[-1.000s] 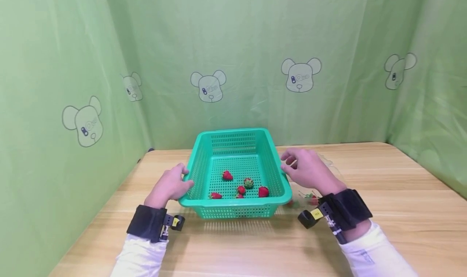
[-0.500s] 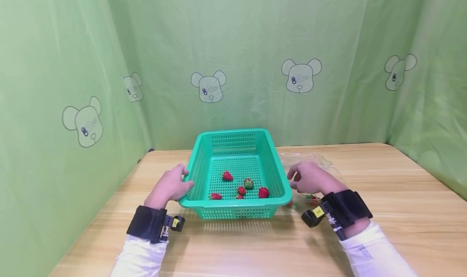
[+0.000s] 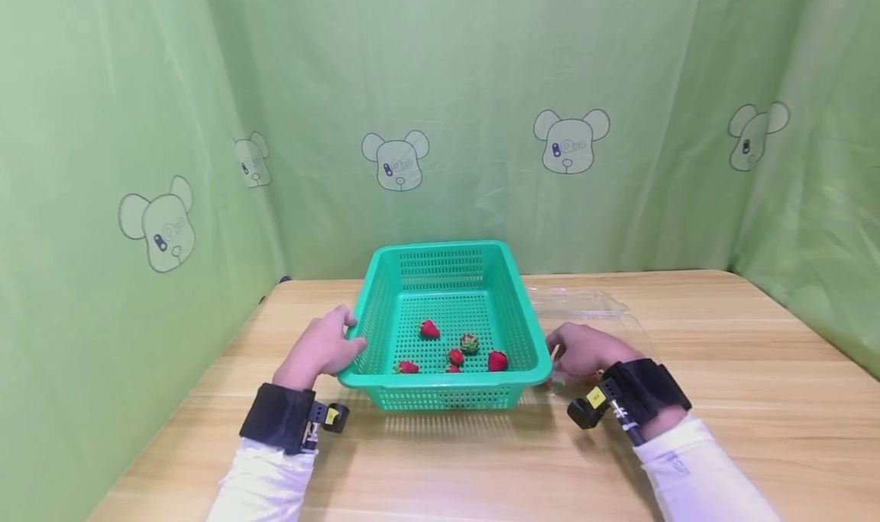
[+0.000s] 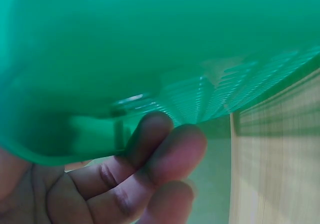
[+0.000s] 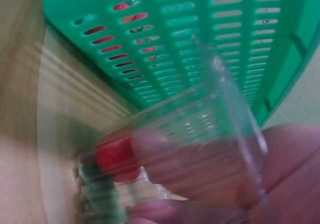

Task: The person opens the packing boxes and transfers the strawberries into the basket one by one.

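A green plastic basket (image 3: pixel 440 380) with slotted walls stands on the table, with several strawberries (image 3: pixel 498 361) on its floor. My left hand (image 3: pixel 323 343) grips the basket's left rim, thumb above and fingers curled beneath; the left wrist view shows those fingers (image 4: pixel 177 151) under the rim. To the right of the basket, my right hand (image 3: pixel 587 348) reaches down into a clear plastic box (image 3: pixel 577 302). In the right wrist view one fingertip lies against a red strawberry (image 5: pixel 117 156) inside the box, while another finger shows apart below it. The box wall and blur partly veil this contact.
The wooden table (image 3: pixel 440 468) spreads around the basket and box. Behind and at both sides hangs a green curtain (image 3: pixel 467 186) with printed bear heads. The clear box stands close beside the basket's right wall.
My right hand has lowered from beside the basket's right rim into the clear box, uncovering the box's far part. My left hand and the basket have stayed in place.
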A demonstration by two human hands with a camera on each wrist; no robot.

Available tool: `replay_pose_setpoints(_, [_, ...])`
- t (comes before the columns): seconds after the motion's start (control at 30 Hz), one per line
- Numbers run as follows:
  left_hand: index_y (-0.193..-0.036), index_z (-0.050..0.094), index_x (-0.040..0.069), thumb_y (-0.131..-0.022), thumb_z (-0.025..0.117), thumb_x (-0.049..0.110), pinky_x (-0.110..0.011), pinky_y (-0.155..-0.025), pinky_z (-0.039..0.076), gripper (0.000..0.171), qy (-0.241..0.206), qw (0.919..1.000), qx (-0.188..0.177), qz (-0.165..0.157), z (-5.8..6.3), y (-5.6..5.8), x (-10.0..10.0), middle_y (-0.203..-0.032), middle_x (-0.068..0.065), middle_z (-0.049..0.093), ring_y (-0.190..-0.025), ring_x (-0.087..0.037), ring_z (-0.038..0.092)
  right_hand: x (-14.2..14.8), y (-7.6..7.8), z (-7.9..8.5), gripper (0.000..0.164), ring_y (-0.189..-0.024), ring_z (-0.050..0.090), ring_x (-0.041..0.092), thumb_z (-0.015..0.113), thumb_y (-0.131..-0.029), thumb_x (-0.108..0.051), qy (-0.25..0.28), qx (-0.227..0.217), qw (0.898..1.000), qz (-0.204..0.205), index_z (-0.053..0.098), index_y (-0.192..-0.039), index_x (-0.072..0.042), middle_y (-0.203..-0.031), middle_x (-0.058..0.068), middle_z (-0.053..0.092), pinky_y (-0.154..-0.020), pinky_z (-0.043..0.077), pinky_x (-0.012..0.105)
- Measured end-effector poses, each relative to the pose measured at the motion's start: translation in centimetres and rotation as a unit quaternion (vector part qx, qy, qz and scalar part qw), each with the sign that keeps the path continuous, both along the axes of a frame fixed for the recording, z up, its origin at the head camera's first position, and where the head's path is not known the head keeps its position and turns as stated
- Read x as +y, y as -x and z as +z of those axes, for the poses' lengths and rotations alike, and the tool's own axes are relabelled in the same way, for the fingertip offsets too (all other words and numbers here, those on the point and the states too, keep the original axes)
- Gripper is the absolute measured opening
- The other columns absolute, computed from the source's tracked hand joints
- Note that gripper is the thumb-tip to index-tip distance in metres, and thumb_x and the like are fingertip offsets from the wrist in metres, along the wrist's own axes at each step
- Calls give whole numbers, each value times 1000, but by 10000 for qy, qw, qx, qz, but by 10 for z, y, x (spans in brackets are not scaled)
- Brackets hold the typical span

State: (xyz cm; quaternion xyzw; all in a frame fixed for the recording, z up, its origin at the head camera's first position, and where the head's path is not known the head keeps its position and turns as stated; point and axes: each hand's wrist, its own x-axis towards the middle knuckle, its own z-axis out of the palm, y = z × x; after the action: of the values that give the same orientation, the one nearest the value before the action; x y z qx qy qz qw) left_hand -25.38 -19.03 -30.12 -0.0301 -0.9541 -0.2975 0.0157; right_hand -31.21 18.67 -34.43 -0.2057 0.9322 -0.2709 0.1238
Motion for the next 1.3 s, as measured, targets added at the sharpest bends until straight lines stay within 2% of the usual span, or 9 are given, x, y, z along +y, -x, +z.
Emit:
replay_pose_setpoints(0.2, [-121,47,-5,-89,61,15,-34,-60,54,40,104,9999,19,17,0,1,-1,-94,-19,62,-64,-20,60,-2,1,-3,31,-54,54,15,62,-70,6,51,-111,9997,-199,70,-97,-8,-87,10,65,-45,44,25])
replay_pose_setpoints(0.33, [-121,47,-4,-89,61,16,-34,-62,53,40,176,9998,40,23,-1,2,-1,-94,-19,62,-65,-20,60,-2,1,-4,24,-53,53,15,62,-71,5,10,-80,9995,-293,69,-90,-8,-82,9,64,-45,43,25])
replay_pose_setpoints(0.5, [-122,47,-5,-90,61,15,-33,-59,54,40,86,10000,-29,30,-1,1,0,-92,-19,61,-64,-20,60,0,1,-2,12,-57,53,17,64,-71,1,-91,350,9989,-313,65,-81,-6,-77,8,61,-49,46,28])
replay_pose_setpoints(0.67, [-121,47,-5,-90,61,15,-33,-60,53,40,155,9999,11,34,0,0,0,-94,-19,61,-65,-20,60,3,3,6,8,-60,54,17,68,-75,-4,-51,800,9963,-312,63,-80,-5,-73,6,60,-51,47,29])
replay_pose_setpoints(0.93, [-121,48,-5,-89,61,16,-37,-66,53,40,270,9996,57,23,1,0,0,-101,-21,62,-69,-21,60,1,0,24,9,-61,56,17,68,-84,-12,156,1275,9908,-427,64,-84,-4,-73,7,63,-53,48,31])
replay_pose_setpoints(1.1, [-121,48,-5,-89,61,16,-37,-66,53,40,281,9996,70,10,1,0,0,-100,-21,62,-68,-21,60,-2,-6,34,11,-61,57,16,68,-85,-15,126,1625,9856,-445,64,-85,-4,-74,6,65,-55,48,33])
replay_pose_setpoints(1.3, [-121,48,-5,-89,61,16,-36,-65,53,40,286,9995,104,5,0,0,0,-100,-22,62,-68,-20,59,-4,-11,43,13,-64,60,17,68,-85,-17,39,1816,9821,-493,65,-88,-5,-78,8,68,-57,51,35])
